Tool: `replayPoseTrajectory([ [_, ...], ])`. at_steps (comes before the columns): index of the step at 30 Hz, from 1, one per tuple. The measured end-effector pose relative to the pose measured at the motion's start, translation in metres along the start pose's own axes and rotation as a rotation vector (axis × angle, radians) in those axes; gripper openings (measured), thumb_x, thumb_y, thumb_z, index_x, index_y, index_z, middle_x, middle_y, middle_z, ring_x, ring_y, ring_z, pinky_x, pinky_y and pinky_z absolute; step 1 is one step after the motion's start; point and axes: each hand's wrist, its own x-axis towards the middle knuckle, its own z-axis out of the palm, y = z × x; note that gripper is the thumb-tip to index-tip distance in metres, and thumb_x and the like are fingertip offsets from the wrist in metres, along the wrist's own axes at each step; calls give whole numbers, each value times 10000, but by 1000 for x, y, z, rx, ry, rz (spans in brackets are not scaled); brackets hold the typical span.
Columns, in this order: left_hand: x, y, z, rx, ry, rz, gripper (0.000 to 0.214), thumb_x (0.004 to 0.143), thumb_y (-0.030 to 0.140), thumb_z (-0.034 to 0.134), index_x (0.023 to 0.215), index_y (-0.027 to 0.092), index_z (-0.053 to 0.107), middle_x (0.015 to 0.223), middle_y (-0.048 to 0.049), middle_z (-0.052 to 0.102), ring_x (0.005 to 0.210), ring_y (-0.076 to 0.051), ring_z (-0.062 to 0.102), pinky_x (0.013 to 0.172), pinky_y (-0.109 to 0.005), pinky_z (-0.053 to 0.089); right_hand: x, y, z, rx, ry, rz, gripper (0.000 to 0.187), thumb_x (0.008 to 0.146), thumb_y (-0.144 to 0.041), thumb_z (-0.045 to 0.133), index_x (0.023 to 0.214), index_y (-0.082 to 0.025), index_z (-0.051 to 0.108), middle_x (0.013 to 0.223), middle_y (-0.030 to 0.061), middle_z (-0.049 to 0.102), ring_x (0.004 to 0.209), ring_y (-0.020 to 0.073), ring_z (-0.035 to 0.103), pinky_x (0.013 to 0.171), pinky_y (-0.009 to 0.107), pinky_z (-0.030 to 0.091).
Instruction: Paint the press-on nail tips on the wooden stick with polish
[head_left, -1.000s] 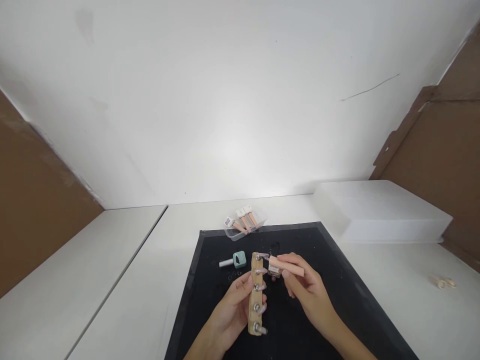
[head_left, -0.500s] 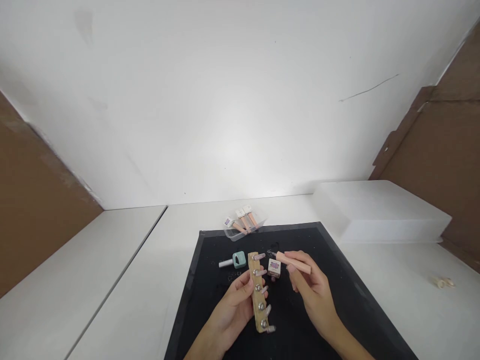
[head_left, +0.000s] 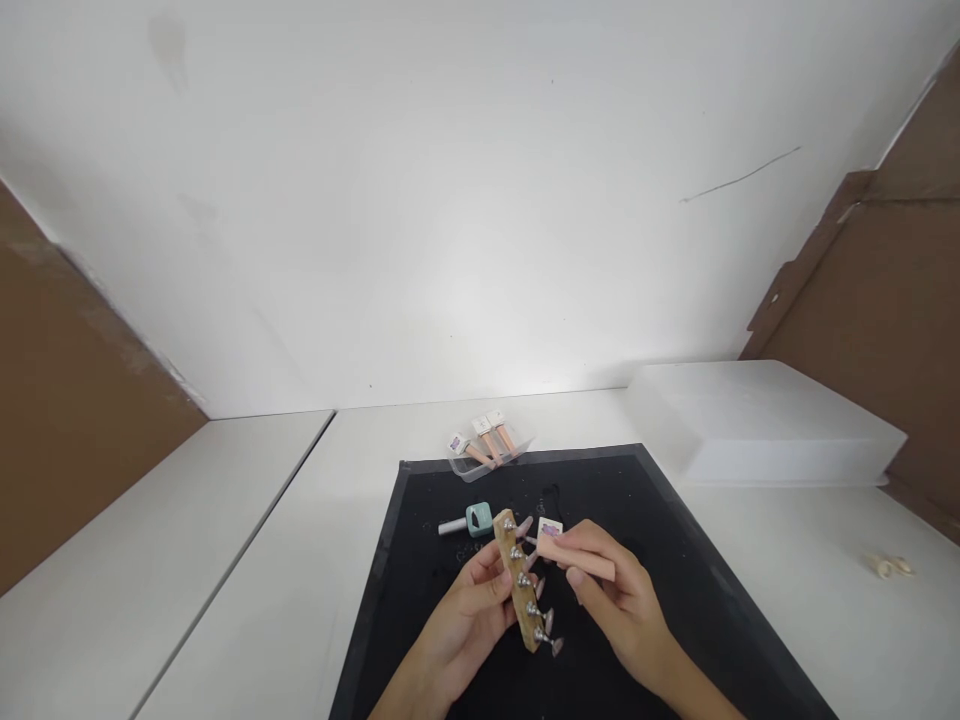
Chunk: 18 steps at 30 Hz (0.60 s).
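Observation:
My left hand (head_left: 474, 620) is wrapped round a wooden block (head_left: 528, 610), held tilted. Several metal nail-tip stands stick out of its side, carrying pale pink false nails (head_left: 523, 527). Between the thumb and fingers of my right hand (head_left: 622, 605) is a pink nail polish brush (head_left: 577, 557), its handle pointing left. The brush end reaches the upper nails; whether it touches one, I cannot tell. Just behind the handle stands a white polish bottle (head_left: 550, 526) with a purple flower print, partly hidden. Left of the block lies a teal bottle (head_left: 479, 519) with a silver-white cap.
A clear tray (head_left: 469, 474) at the back holds three white bottles (head_left: 481, 426) with pink caps. The black mat (head_left: 622, 480) covers the middle of the white table. A white box (head_left: 787, 420) stands at right, with small cream-coloured pieces (head_left: 889, 566) in front of it.
The wooden block has turned so its nails face more to the right and away. My right hand has brought the brush slightly left and down, against or near the upper nails.

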Motion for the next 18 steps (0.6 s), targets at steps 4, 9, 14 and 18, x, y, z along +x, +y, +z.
replayPoseTrajectory([
  [4,0,0,0,-5,11,1,378,654,125,695,1015,225,645,884,-18,667,797,-131,600,778,-281,390,1,4,2,2,158,119,152,808,-263,581,941,-273,654,814,43,595,665,188,547,595,307,441],
  [9,0,-1,-1,-6,-2,6,389,647,126,701,1016,236,645,855,-14,666,799,-134,597,795,-290,386,3,6,1,67,314,230,166,768,-338,625,894,-236,659,754,34,573,560,149,487,505,271,403],
  [14,1,0,-2,12,-8,14,378,638,126,706,999,218,648,841,-8,665,793,-127,598,788,-275,392,-2,10,-2,222,248,201,181,761,-336,635,897,-222,675,738,34,574,463,118,429,440,264,363],
  [18,1,0,-2,19,-3,26,364,647,109,692,993,210,647,854,-10,670,790,-128,599,791,-283,396,-8,10,-4,262,188,208,183,726,-339,669,860,-217,692,787,65,594,487,142,460,440,278,372],
])
